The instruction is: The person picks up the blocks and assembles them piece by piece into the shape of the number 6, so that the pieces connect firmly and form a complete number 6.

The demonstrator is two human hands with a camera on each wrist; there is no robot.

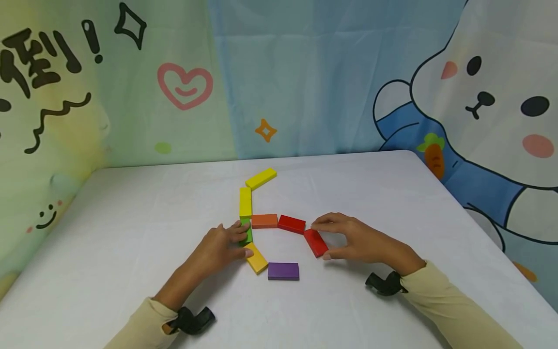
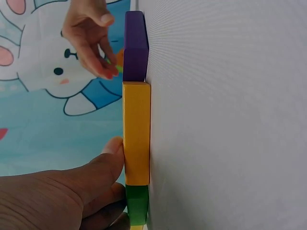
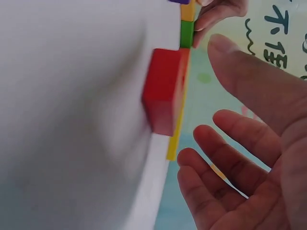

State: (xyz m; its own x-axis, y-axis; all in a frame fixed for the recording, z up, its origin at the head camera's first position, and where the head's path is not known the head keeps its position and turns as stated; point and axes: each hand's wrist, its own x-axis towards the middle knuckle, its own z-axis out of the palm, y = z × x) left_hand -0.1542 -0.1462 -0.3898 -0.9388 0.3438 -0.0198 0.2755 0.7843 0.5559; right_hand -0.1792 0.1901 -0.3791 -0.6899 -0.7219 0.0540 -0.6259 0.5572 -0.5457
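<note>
My left hand rests at the left side of the line of blocks, its fingers over the green block. Its thumb touches the amber block, which meets the purple block. Beside the tilted end red block is my right hand, fingers spread and apart from it in the right wrist view. Another red block and an orange block link that end to the green area. Two yellow blocks continue toward the back. Fingers partly hide the green block.
All blocks lie flat on a white-covered table. A printed cloth backdrop with cartoon figures hangs behind and beside it. Black wrist cameras sit at both sleeve cuffs.
</note>
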